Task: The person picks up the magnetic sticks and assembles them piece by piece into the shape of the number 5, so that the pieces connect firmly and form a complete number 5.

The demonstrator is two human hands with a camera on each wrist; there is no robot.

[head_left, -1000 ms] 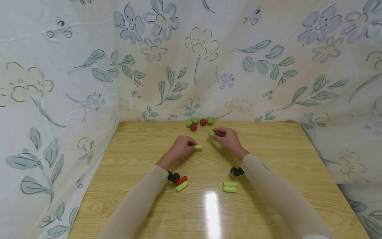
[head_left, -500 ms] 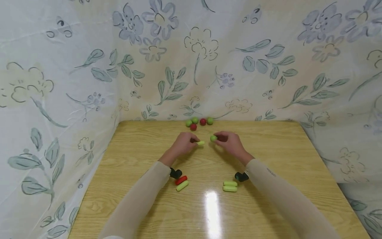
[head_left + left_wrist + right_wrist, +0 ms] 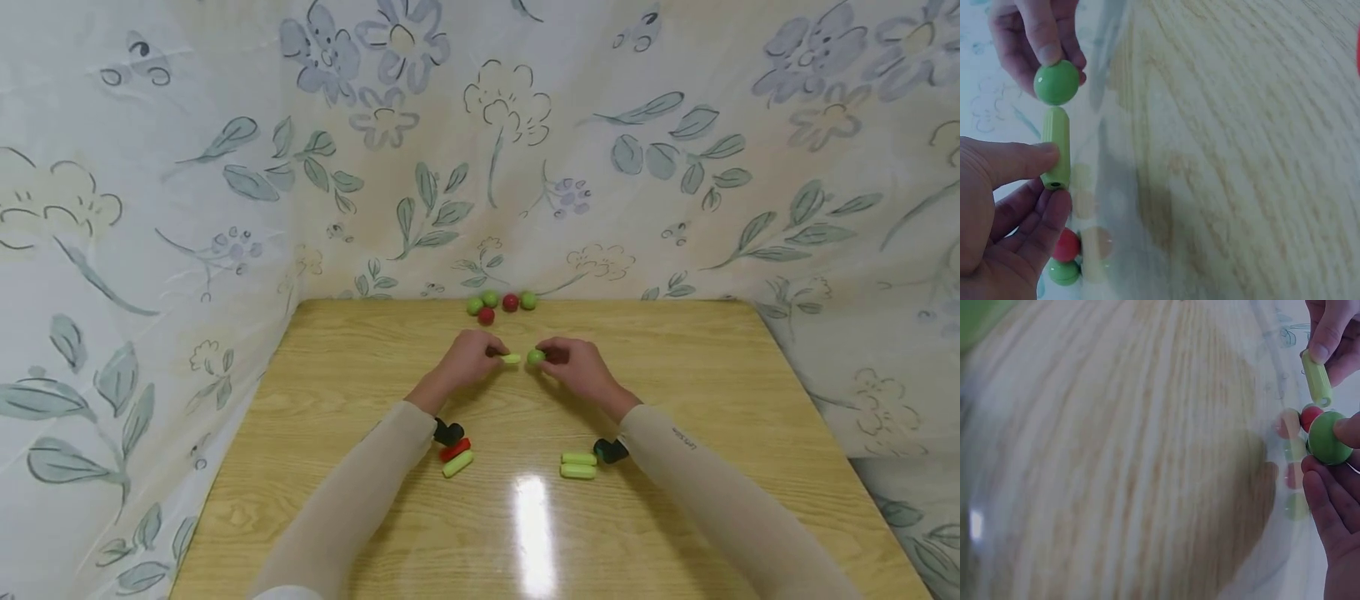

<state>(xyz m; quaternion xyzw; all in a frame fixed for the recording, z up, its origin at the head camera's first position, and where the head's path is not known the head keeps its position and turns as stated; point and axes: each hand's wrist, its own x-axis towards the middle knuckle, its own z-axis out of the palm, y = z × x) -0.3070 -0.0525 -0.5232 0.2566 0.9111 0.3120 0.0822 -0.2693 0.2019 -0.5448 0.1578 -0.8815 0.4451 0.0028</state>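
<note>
My left hand pinches a light green ribbed stick between thumb and fingers; a dark hole shows in its near end. Facing it, my right hand holds a green ball by thumb and fingertips. Stick and ball are held above the table, the stick's end pointing at the ball. In the head view a small gap shows between them. The right wrist view shows a pale hole in the stick's ball-side end.
Several green and red balls lie along the table's back edge. A red stick and a light green stick lie near my left forearm. Two light green sticks lie side by side near my right sleeve. Patterned cloth hangs behind the wooden table.
My right hand has brought the green ball nearer and lower, away from the balls at the back. My left hand has moved the stick right and slightly away, so the gap is smaller.
</note>
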